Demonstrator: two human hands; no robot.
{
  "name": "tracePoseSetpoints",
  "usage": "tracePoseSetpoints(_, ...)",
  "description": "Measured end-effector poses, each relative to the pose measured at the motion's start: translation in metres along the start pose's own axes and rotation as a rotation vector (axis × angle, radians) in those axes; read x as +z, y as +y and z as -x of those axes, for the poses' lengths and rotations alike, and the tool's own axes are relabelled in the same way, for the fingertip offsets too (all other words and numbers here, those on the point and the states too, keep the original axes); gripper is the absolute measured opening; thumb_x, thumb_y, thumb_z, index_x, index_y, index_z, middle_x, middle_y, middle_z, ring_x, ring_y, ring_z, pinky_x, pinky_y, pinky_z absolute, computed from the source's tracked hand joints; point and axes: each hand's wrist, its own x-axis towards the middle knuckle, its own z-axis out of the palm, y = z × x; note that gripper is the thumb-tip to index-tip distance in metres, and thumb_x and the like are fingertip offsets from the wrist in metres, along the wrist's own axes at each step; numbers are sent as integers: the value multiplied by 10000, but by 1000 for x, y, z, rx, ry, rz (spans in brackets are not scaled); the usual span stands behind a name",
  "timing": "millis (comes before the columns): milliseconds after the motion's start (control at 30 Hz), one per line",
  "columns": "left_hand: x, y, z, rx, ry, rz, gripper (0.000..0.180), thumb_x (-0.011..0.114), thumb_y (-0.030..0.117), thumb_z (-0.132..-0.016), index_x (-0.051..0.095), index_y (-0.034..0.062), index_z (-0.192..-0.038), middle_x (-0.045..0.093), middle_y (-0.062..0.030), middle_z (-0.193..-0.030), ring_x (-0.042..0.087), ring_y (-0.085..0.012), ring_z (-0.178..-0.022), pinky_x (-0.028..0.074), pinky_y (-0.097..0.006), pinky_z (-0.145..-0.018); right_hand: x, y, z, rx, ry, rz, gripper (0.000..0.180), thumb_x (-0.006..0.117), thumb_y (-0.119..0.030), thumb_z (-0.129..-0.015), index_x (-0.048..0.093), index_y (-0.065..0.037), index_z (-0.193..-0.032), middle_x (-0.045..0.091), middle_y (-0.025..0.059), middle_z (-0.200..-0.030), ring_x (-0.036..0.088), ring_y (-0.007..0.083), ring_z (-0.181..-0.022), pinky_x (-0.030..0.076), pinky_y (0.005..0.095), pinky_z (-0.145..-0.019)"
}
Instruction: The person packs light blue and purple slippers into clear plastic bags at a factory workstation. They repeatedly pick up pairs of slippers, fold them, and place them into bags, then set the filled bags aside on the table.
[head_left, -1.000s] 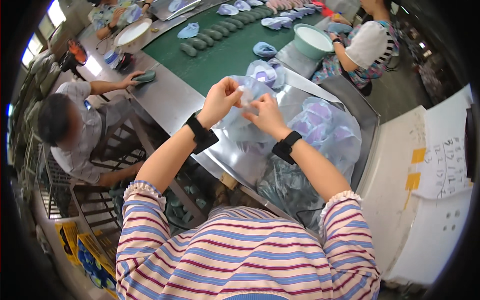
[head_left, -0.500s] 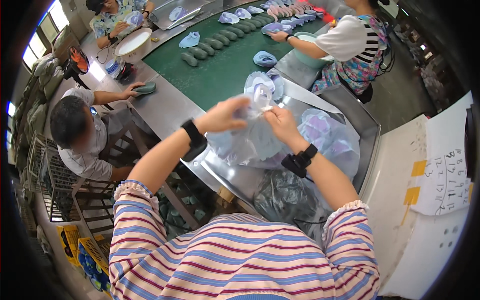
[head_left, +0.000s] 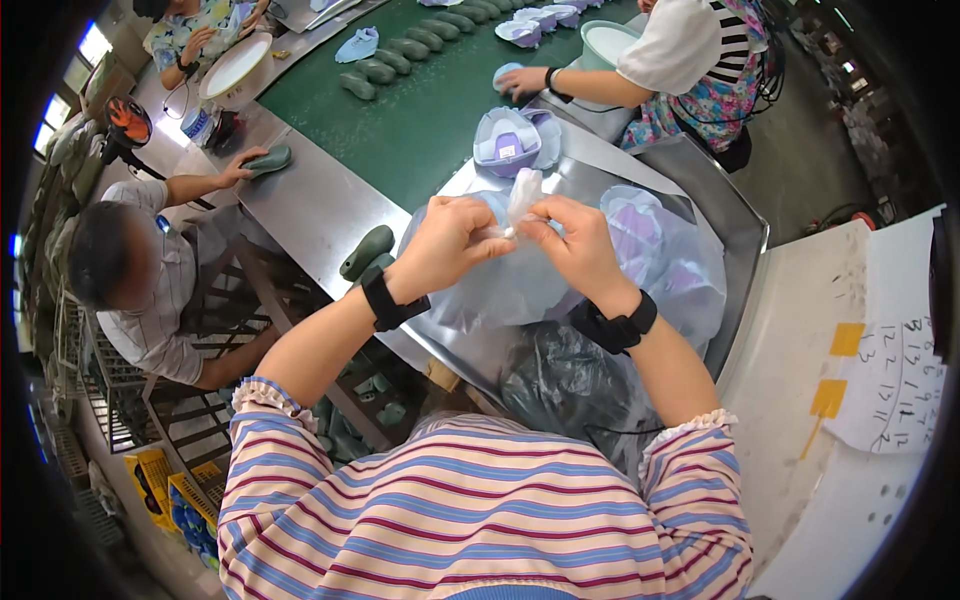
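A clear plastic bag (head_left: 490,287) with bluish contents lies in front of me on the metal tray. Its gathered white neck (head_left: 524,192) stands up between my hands. My left hand (head_left: 452,238) is closed, thumb and fingers pinched at the base of that neck. From the other side my right hand (head_left: 577,245) pinches the same spot. A small knot or tie at the fingertips is too small to make out. Just beyond are light blue and purple fabric shoe pieces (head_left: 508,140). Beside my right hand, more plastic covers purple and blue pieces (head_left: 640,235).
A metal tray (head_left: 740,262) rims the right side. Dark green shoe lasts (head_left: 366,252) stand by my left forearm; others line the green belt (head_left: 330,125). A worker at left holds a green last (head_left: 268,160); another reaches from the right. Dark plastic (head_left: 560,378) hangs below.
My left hand, apart and blurred before, has closed on the bag's neck beside my right hand. The view has shifted slightly. The right-hand worker's hand now touches a nearer blue piece.
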Motion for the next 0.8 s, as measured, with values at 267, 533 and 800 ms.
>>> tracePoseSetpoints(267,-30,-47,22,-317,155,-34,216,544,169,-804,512,23,-649,517,-82,-667,501,-284,-684,383,-379,-611,-78,18,-20,-86,382,-620,32,564,-73,-834,542,-49,-835,585,64,-767,573,135,-719,460,275,-702)
tracePoseSetpoints(533,-20,-70,8,-427,693,505,157,518,138,-822,568,-9,-801,566,-86,-664,516,-140,-638,410,-297,-587,-6,95,-4,233,193,290,215,604,-206,-781,577,-19,-883,605,132,-816,598,326,-777,466,389,-682)
tracePoseSetpoints(800,-30,-65,45,-105,1042,-452,255,595,78,-672,537,35,-916,550,-139,-983,506,-279,-914,394,-381,-821,-39,136,-7,725,388,-554,71,526,-77,-796,574,-25,-807,608,136,-771,580,220,-592,468,299,-514)
